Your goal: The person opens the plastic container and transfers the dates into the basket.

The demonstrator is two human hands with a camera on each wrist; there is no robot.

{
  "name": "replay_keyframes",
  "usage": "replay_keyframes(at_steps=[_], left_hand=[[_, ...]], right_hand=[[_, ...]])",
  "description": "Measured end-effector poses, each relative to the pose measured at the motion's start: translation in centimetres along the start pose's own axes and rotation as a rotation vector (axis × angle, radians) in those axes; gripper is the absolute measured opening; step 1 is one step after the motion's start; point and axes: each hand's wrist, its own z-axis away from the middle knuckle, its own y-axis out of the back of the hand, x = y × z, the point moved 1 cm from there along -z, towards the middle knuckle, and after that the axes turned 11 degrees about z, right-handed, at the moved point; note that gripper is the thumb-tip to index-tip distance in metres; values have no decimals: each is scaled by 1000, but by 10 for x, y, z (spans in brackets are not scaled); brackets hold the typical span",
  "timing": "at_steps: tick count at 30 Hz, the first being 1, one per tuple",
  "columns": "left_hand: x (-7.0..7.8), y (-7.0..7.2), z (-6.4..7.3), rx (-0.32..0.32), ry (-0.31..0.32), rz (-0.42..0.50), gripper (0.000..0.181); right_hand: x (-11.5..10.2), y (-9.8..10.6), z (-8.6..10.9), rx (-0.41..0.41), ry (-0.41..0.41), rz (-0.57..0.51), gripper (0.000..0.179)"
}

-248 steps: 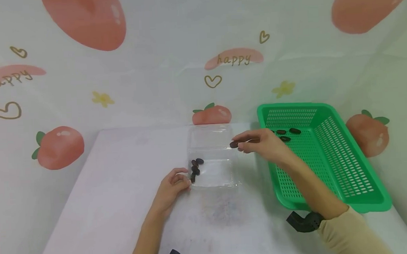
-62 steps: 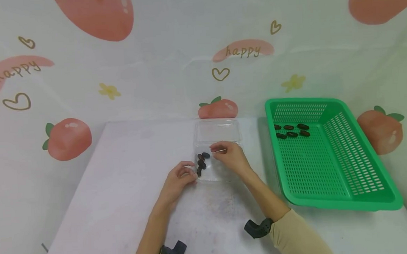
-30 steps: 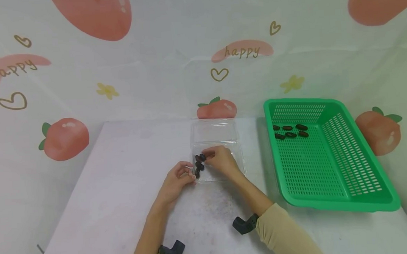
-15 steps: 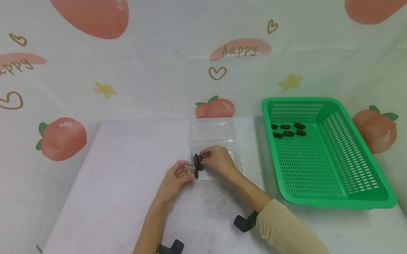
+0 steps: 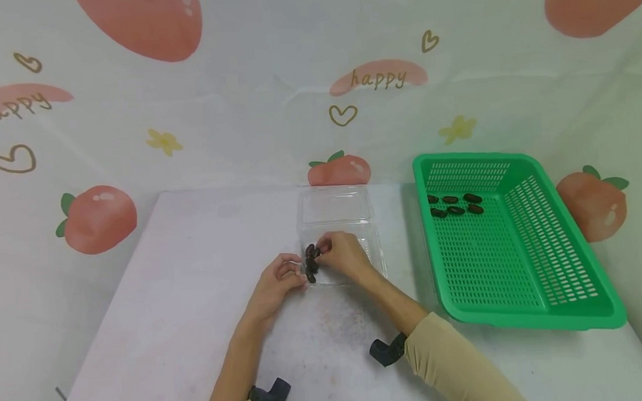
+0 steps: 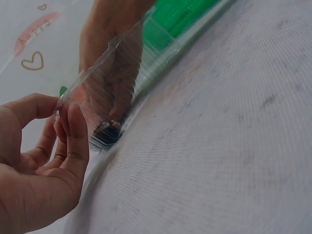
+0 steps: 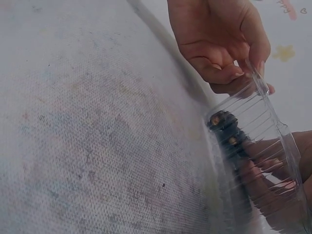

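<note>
- The step in hand looked like settling the dark dates [image 5: 310,264] along the left side of the clear plastic box [image 5: 375,246]; the next move seemed to call for light fingertips and a steadied box.
- The left hand [image 5: 276,280] pinched the box's left edge, towards its near corner; the right hand [image 5: 345,256] reached inside with bent fingers touching the dates (whether they gripped one, I could not tell).
- In the box: apparently five dates, bunched and touching; overlap and fingertips left that count unsure.
- In the green basket [image 5: 490,259]: six basket dates [image 5: 455,210] in view, two rows of three near its far left; its left wall may have hidden more.
- One box, its one lid [image 5: 334,209] folded back; one basket, apart, to the right.
</note>
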Motion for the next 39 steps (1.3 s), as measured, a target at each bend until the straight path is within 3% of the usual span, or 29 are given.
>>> replay_keyframes(at_steps=[14, 39], left_hand=[[0, 0, 0, -37, -19, 26, 43], [0, 3, 0, -15, -1, 15, 39]], right_hand=[[0, 11, 6, 11, -15, -101, 16], [-18, 98, 28, -41, 34, -318, 19]])
